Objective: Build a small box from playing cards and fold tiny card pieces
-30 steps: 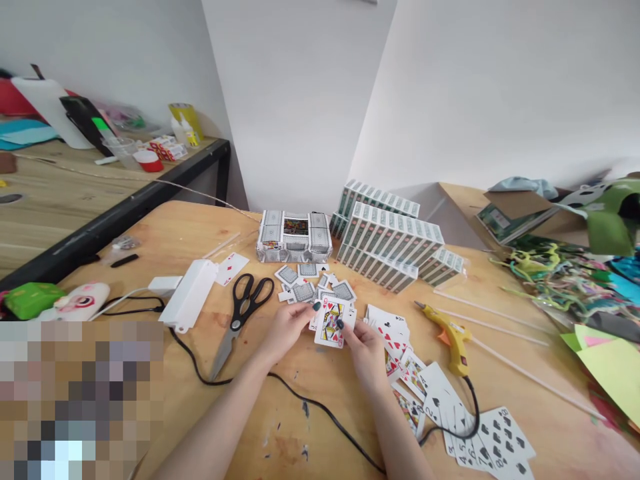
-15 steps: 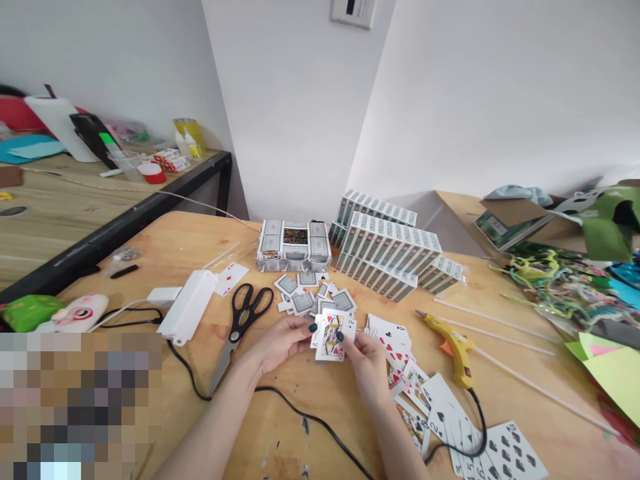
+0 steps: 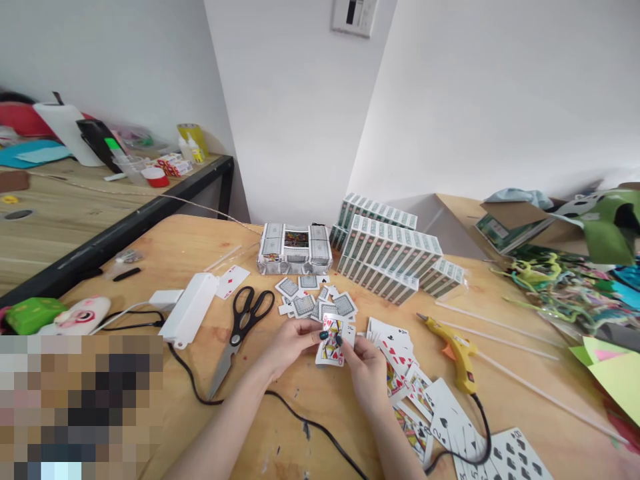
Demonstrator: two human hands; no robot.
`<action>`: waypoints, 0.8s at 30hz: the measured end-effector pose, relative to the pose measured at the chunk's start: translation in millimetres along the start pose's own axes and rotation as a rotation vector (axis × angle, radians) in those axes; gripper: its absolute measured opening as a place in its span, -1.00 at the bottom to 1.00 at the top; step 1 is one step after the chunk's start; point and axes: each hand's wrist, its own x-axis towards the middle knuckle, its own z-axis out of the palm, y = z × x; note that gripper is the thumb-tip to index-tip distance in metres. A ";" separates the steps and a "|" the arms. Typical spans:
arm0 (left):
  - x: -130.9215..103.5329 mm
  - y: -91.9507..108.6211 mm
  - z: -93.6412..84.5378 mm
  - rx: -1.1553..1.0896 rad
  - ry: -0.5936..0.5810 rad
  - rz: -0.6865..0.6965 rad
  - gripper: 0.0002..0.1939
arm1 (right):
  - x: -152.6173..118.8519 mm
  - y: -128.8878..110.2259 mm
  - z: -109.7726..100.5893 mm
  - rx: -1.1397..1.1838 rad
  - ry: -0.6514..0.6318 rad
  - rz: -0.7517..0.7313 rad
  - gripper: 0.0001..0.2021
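Note:
Near the middle of the table, my left hand (image 3: 296, 347) and my right hand (image 3: 364, 360) hold a few playing cards (image 3: 331, 345) between them. A red queen-like face card is on top, with part of another card showing at its right. Both thumbs press on the face card, and the fingers behind are partly hidden. Just beyond the hands lies a loose pile of face-down cards and cut pieces (image 3: 304, 305). Behind that pile stands a box-like piece covered in cards (image 3: 295, 248). Face-up cards (image 3: 393, 343) are spread beside my right hand.
Black-handled scissors (image 3: 243, 327) and a white power strip (image 3: 189, 310) lie left. A yellow glue gun (image 3: 460, 353) rests right, its black cord crossing the table. Stacked card boxes (image 3: 390, 250) stand behind. Clear glue sticks (image 3: 545, 393) and colourful tangled strands (image 3: 555, 287) are further right.
My left hand has shifted slightly right along the cards, its thumb now on the face card close to my right thumb. The whole view has moved slightly.

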 end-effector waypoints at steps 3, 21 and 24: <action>1.0 -1.1 1.9 0.025 0.032 0.013 -0.74 | 0.0 1.0 0.0 -0.052 0.040 -0.011 -0.68; 1.1 -3.2 7.9 0.115 0.278 0.037 -0.77 | -1.3 -4.6 3.0 0.053 0.007 0.004 -0.62; 2.6 -6.9 7.0 0.174 0.301 0.068 -0.78 | -0.5 -4.0 3.2 0.059 -0.001 0.013 -0.62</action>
